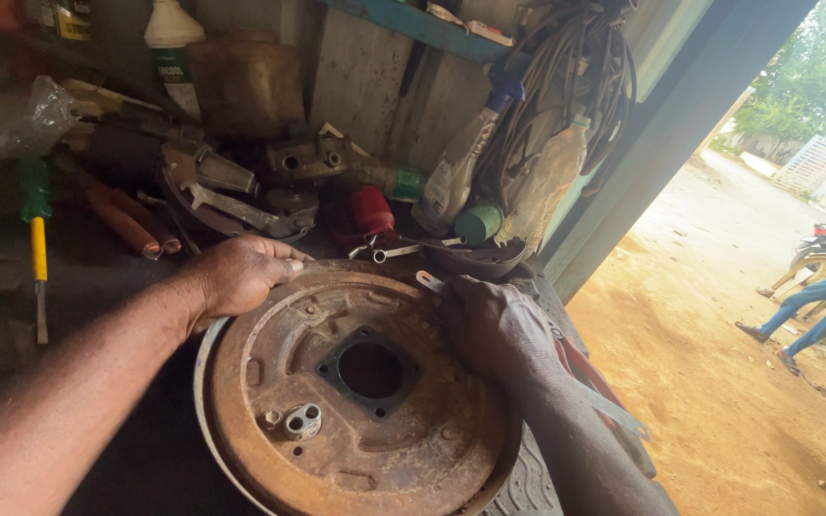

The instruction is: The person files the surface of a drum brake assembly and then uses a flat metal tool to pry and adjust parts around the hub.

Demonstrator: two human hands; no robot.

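Both hands grip a rusty round plate that lies flat on a cluttered, dark table. Left hand rests on the plate's far left rim, fingers curled loosely over the edge and touching the metal. Right hand sits on the plate's far right rim, closed around a flat spanner whose end pokes out just above the knuckles. At the plate's middle is a round hole in a dark square gasket; toward its near left side a small grey cylinder stands up.

Beyond the plate lie a second spanner, a red can and a green cap. Far left of the plate is a screwdriver with a green and yellow handle. Behind the plate, a white bottle stands against the wall, and a bundle of cables hangs to its right. Well right of the plate, through an open doorway, a person in blue trousers is on bare orange ground.
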